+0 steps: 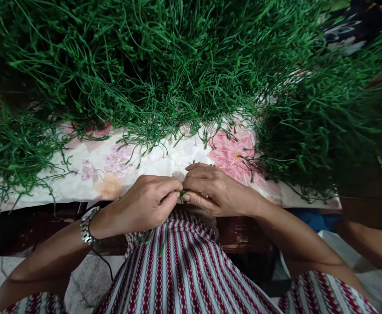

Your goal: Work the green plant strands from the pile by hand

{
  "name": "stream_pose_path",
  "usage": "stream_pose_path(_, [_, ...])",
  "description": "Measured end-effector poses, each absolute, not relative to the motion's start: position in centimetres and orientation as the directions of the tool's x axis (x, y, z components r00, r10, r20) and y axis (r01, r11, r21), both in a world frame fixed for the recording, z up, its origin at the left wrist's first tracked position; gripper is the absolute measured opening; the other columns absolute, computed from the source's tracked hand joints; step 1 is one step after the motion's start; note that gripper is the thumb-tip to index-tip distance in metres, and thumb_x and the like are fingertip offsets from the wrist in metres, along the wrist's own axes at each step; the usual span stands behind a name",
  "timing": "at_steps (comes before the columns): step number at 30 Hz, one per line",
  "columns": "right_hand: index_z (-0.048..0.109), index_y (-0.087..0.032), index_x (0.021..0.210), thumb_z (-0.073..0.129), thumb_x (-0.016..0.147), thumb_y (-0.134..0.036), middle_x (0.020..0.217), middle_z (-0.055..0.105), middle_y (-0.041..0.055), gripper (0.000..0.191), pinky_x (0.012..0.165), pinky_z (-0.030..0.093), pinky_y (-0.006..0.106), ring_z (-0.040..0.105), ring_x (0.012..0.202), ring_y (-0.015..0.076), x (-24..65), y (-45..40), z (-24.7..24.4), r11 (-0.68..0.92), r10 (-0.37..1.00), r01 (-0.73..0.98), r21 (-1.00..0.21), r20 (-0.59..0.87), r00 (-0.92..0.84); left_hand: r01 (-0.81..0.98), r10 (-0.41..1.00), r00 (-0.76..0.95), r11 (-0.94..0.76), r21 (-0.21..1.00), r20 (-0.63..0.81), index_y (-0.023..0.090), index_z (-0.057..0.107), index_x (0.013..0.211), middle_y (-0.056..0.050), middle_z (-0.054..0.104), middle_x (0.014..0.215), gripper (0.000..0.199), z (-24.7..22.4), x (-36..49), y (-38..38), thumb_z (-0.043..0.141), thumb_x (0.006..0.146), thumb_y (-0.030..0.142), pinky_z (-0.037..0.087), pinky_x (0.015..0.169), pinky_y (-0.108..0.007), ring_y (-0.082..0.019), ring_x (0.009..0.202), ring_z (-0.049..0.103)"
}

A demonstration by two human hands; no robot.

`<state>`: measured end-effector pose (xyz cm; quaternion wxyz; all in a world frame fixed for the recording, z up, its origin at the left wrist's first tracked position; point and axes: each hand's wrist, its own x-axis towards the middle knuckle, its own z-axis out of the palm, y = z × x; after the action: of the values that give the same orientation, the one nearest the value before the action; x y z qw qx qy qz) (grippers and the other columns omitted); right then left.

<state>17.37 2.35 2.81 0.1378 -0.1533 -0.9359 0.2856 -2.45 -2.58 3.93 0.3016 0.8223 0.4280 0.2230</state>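
My left hand [153, 198], with a metal watch on its wrist, and my right hand [218, 187] meet fingertip to fingertip just above the table's front edge. Between their pinched thumbs and fingers shows a bit of a thin green stem [182, 192]; most of it is hidden by the fingers. Just beyond lies a big heap of thin, curly green stems [177, 74] with small nubs, plastic-looking. A smaller pile of like stems [14, 152] is at the left, and another dense pile [321, 131] is at the right.
A floral cloth [184, 152] covers the table. Loose green bits lie on my striped garment [177, 261]. Another person's arm [370, 242] shows at the lower right, and dark patterned fabric [354, 26] at the upper right.
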Motion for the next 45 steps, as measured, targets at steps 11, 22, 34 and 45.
stream_pose_path(11, [0.054, -0.019, 0.07, 0.044, 0.08, -0.014, 0.066, 0.053, -0.0013, 0.016, 0.102, 0.028, 0.04, 0.048, 0.079, 0.0131, 17.3, 1.7, 3.0, 0.872, 0.181, 0.02, -0.489, 0.283, -0.942, 0.457, 0.624, 0.776, -0.659, 0.597, 0.095, 0.017, 0.046, 0.057, 0.001, 0.045, 0.052, 0.025, 4.3, -3.8, -3.0, 0.04, 0.075, 0.002, 0.028, 0.05, -0.028, -0.011, 0.049, 0.037])
stream_pose_path(22, [0.055, -0.015, 0.086, 0.038, 0.089, -0.018, 0.071, 0.055, 0.0035, 0.018, 0.08, 0.045, 0.033, 0.052, 0.07, 0.0128, 17.3, 1.5, 3.5, 0.749, 0.59, 0.235, -0.62, 0.462, -0.662, 0.49, 0.875, 0.476, -0.35, 0.799, 0.091, 0.018, 0.054, 0.073, 0.004, 0.052, 0.06, 0.015, 3.9, -3.8, -2.0, 0.047, 0.079, 0.006, 0.037, 0.052, -0.019, -0.007, 0.053, 0.048])
stream_pose_path(34, [0.044, -0.015, 0.066, 0.039, 0.093, -0.03, 0.061, 0.043, -0.0017, 0.031, 0.057, 0.033, 0.021, 0.042, 0.059, 0.0081, 15.3, 1.4, 1.9, 0.728, 0.485, 0.143, -0.67, 0.357, -0.798, 0.504, 0.748, 0.544, -0.653, 0.565, 0.38, 0.017, 0.048, 0.071, 0.0, 0.048, 0.061, 0.019, 3.3, -3.1, -2.8, 0.04, 0.079, 0.001, 0.034, 0.056, -0.026, -0.012, 0.057, 0.041])
stream_pose_path(45, [0.041, -0.018, 0.061, 0.037, 0.079, -0.009, 0.062, 0.046, -0.0013, 0.021, 0.061, 0.033, 0.025, 0.039, 0.058, 0.0094, 15.9, 0.8, 2.8, 0.829, 0.121, -0.08, -0.554, 0.318, -0.94, 0.339, 0.427, 0.881, -0.87, 0.357, 0.203, 0.018, 0.044, 0.063, 0.0, 0.044, 0.059, 0.017, 5.1, -3.9, -4.0, 0.04, 0.065, 0.002, 0.032, 0.053, -0.03, -0.014, 0.054, 0.033])
